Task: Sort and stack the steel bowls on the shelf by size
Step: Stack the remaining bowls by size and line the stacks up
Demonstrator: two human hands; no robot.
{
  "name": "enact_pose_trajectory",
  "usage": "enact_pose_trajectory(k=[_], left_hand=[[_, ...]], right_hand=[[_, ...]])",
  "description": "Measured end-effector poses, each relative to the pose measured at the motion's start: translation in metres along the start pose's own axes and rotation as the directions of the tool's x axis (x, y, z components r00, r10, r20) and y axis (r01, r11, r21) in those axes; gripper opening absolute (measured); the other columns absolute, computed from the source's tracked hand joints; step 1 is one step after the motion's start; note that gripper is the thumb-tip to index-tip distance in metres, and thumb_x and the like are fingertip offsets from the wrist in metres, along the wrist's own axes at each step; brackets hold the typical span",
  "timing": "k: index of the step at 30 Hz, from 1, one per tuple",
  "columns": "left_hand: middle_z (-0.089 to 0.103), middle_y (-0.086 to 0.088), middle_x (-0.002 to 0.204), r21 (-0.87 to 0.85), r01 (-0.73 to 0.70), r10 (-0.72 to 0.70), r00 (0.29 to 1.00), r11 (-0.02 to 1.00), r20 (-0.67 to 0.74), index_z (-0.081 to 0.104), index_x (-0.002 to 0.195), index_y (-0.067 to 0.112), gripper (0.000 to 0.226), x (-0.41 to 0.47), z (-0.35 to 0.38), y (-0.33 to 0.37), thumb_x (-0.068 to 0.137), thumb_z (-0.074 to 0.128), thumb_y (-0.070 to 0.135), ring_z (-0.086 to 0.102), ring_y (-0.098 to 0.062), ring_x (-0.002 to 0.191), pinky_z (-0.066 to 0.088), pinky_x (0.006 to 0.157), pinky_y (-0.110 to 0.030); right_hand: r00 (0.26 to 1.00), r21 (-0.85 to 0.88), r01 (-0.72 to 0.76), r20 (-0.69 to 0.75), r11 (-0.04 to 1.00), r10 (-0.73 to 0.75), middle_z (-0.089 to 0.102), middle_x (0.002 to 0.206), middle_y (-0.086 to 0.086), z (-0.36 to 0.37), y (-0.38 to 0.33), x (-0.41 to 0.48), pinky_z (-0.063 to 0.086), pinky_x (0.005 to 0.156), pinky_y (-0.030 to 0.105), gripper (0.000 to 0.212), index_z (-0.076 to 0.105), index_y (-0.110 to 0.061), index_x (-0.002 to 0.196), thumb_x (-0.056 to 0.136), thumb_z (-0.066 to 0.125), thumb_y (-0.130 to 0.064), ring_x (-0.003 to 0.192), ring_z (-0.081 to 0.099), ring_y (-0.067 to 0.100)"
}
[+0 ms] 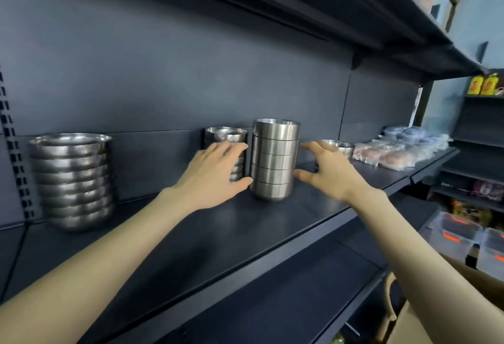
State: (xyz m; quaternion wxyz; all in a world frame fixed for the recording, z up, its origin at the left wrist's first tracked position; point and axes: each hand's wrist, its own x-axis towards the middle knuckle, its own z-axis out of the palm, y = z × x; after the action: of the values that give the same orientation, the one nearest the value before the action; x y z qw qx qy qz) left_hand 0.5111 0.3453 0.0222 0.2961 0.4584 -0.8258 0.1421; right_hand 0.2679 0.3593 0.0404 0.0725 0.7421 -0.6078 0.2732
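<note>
Head view: on the dark shelf a tall stack of bowls stands in the middle. The left hand and right hand flank it, both released with fingers spread and grasping nothing; each thumb tip lies at the stack's side, though contact is unclear. A stack of wide bowls stands well to the left, and a short stack of small bowls just behind the left hand. Another bowl sits behind the right hand, beside wrapped packets.
</note>
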Motion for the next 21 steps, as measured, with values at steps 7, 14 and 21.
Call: enact_pose_trajectory(k=[7, 14, 21], left_hand=[[0.036, 0.001, 0.148, -0.163, 0.15, -0.143, 0.988, 0.975, 0.051, 0.022, 0.147, 0.023, 0.082, 0.062, 0.086, -0.001, 0.082, 0.058, 0.06, 0.039, -0.018, 0.132, 0.038, 0.102, -0.038], [0.024, 0.007, 0.152, -0.433, 0.375, -0.387, 0.92, 0.819, 0.063, 0.011, 0.148, 0.034, 0.104, 0.086, 0.142, 0.004, 0.066, 0.065, 0.071, 0.032, -0.011, 0.135, 0.033, 0.107, -0.034], [0.03, 0.012, 0.15, -0.56, 0.528, -0.619, 0.784, 0.638, 0.034, 0.01, 0.149, 0.032, 0.121, 0.092, 0.176, 0.03, 0.052, 0.069, 0.074, 0.033, -0.002, 0.13, 0.031, 0.1, -0.024]], right_hand=[[0.999, 0.143, 0.049, 0.006, 0.988, -0.051, 0.045, 0.142, 0.005, 0.041, 0.076, 0.074, 0.039, 0.098, 0.036, 0.07, 0.038, -0.019, 0.143, 0.086, 0.066, -0.045, 0.127, 0.045, 0.028], [0.995, 0.584, -0.008, 0.084, 0.812, -0.051, 0.042, 0.145, -0.002, 0.078, 0.126, 0.126, 0.038, 0.087, 0.022, 0.112, 0.026, -0.026, 0.149, 0.057, 0.068, -0.075, 0.119, 0.049, 0.013], [0.946, 0.787, 0.045, 0.165, 0.615, -0.28, 0.052, 0.129, -0.022, 0.111, 0.153, 0.164, 0.046, 0.096, 0.022, 0.103, 0.031, -0.031, 0.144, 0.058, 0.073, -0.069, 0.114, 0.055, -0.003]])
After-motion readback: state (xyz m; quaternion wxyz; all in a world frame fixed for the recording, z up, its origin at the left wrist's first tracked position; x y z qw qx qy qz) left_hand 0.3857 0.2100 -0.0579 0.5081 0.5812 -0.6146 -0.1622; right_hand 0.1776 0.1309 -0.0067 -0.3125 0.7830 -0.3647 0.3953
